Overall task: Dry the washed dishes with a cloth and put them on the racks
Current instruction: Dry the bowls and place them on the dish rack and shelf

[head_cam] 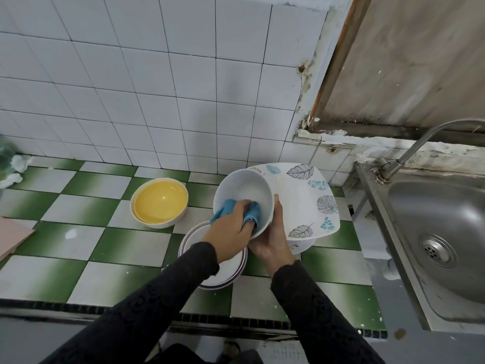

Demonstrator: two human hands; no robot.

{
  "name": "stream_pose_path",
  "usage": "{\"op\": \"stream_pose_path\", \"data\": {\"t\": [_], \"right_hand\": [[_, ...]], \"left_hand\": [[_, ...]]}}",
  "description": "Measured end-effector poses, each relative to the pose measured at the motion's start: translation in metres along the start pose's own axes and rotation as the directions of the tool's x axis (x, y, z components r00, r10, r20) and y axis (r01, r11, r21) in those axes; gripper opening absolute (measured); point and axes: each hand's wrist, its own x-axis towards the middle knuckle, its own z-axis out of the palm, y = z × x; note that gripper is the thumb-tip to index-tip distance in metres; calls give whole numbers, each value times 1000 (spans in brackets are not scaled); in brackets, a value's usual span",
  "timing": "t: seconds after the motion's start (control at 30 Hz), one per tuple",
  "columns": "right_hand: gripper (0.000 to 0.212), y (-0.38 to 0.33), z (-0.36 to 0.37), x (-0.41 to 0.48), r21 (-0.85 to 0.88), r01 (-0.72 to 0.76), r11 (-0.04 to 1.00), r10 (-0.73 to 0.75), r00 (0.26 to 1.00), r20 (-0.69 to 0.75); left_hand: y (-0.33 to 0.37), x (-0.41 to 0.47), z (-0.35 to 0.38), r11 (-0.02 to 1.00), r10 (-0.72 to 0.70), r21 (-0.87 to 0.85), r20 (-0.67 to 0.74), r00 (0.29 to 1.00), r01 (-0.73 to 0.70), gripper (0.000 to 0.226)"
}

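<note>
At the centre of the frame I have the round white ceramic bowl (244, 190), tipped on edge above the counter with its mouth facing me. My right hand (274, 240) grips it from below, thumb up along the right rim. My left hand (231, 229) is curled round a small blue cloth (253, 215) and presses it low against the bowl's inner wall. Just behind the bowl to the right, a square white plate printed with grey and teal leaves (301, 195) rests on another white dish. Under my left wrist lies a stack of white plates with purple rims (228, 269), and further left a cream bowl with a yellow inside (160, 203), all on the green-and-white checked tile counter (105, 243). A steel sink (441, 232) fills the right edge. I see no rack. My worry is that the bowl, if damp, could slip from its one-handed hold under the wiping push and chip the plates beneath. I can read no brand or writing anywhere.
</note>
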Motion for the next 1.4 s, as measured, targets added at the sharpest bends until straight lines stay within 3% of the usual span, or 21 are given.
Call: {"op": "stream_pose_path", "data": {"t": [0.13, 0.23, 0.37, 0.4, 0.43, 0.5, 0.53, 0.6, 0.67, 0.73, 0.93, 1.03, 1.13, 1.3, 1.33, 1.4], "right_hand": [[63, 0, 0, -5, -7, 65, 998, -65, 998, -23], [69, 0, 2, -3, -4, 45, 999, -45, 999, -12], [78, -3, 0, 1, 32, -25, 999, 24, 999, 38], [78, -3, -1, 1, 39, -24, 999, 23, 999, 39], [79, -2, -3, 0, 45, -27, 999, 25, 999, 40], [83, 0, -5, 1, 54, -43, 998, 40, 997, 59], [84, 3, -5, 2, 58, -54, 997, 50, 996, 76], [86, 6, -3, 2, 86, -74, 994, 64, 992, 113], [93, 5, -2, 1, 95, -85, 992, 72, 989, 133], [106, 4, -2, -2, 59, -86, 995, 77, 988, 137], [107, -1, 4, 0, 52, -26, 998, 22, 997, 69], [82, -5, 9, -2, 15, 3, 1000, -3, 1000, 18], [76, -8, 10, -5, 3, -8, 1000, 8, 1000, 2], [68, -10, 7, -11, 13, 19, 1000, -20, 998, 65], [68, -10, 5, -11, 12, 19, 1000, -19, 998, 56], [73, -9, 6, -12, 12, 4, 1000, -4, 999, 43]], "left_hand": [[11, -2, 12, 938, -34, -345, 13, 999, 37, 29], [24, 3, 14, 724, -150, -684, -33, 988, 87, 26], [25, 15, -20, 571, -242, -820, -196, 950, -24, 27], [25, 17, -26, 599, -229, -798, -252, 940, -68, 26], [24, 17, -30, 685, -169, -717, -333, 927, -133, 25], [19, 16, -28, 919, 98, -308, -429, 898, -247, 40], [12, 18, -26, 957, 262, -9, -404, 876, -290, 47], [-9, 26, -17, 832, 446, 459, -219, 868, -311, 54], [-20, 27, -14, 790, 292, 571, -32, 956, -222, 58], [-23, 24, -10, 807, 159, 562, 86, 984, -180, 60], [-2, 13, -13, 954, 31, 279, 265, 964, -107, 55], [8, 7, -21, 996, -5, 92, 244, 970, -18, 39], [11, 8, -38, 980, -14, -193, 179, 984, 49, 34], [22, 17, -65, 766, -193, -636, -92, 977, 91, 34], [24, 20, -67, 740, -230, -670, -180, 956, 52, 32], [25, 22, -62, 782, -257, -623, -354, 899, -22, 26]]}}
